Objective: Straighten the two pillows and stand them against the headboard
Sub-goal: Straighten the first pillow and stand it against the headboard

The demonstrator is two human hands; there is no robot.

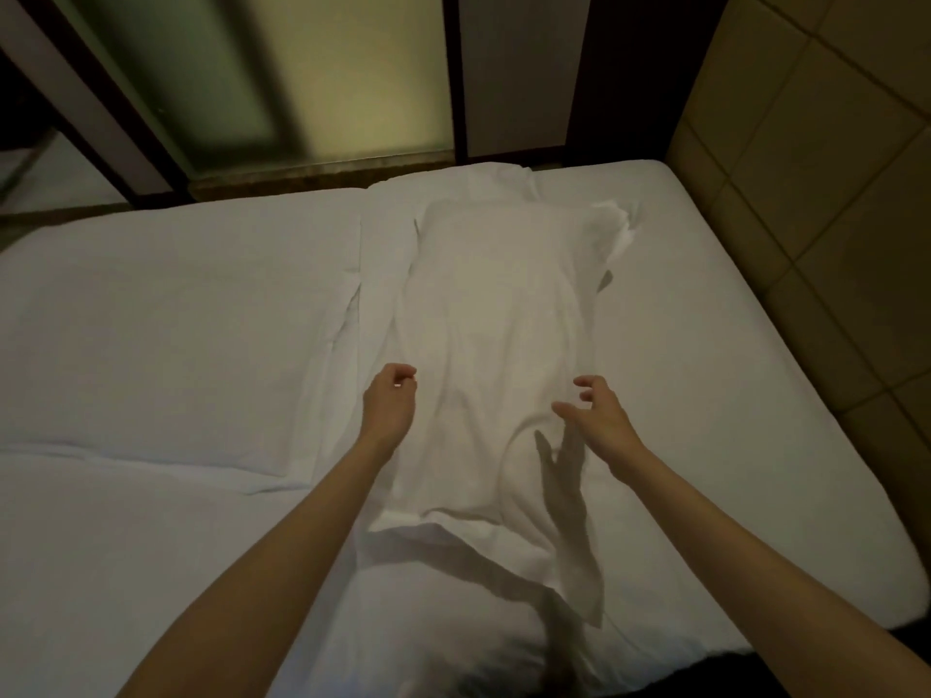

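Observation:
A white pillow (493, 314) lies flat and lengthwise in the middle of the bed, its case wrinkled and its near end (564, 561) loose and floppy. Under its far left side shows more white cloth (385, 244), maybe the second pillow; I cannot tell. My left hand (390, 403) is at the pillow's left edge with its fingers curled; whether it pinches the case is unclear. My right hand (597, 413) hovers just above the pillow's right side, fingers spread, casting a shadow on the case. The tan padded headboard (816, 204) stands along the right of the bed.
The white mattress sheet (715, 395) spreads all around the pillow. A flat folded white layer (166, 335) covers the left half of the bed. Beyond the far edge stand dark wood frames (461, 78) with frosted glass panels.

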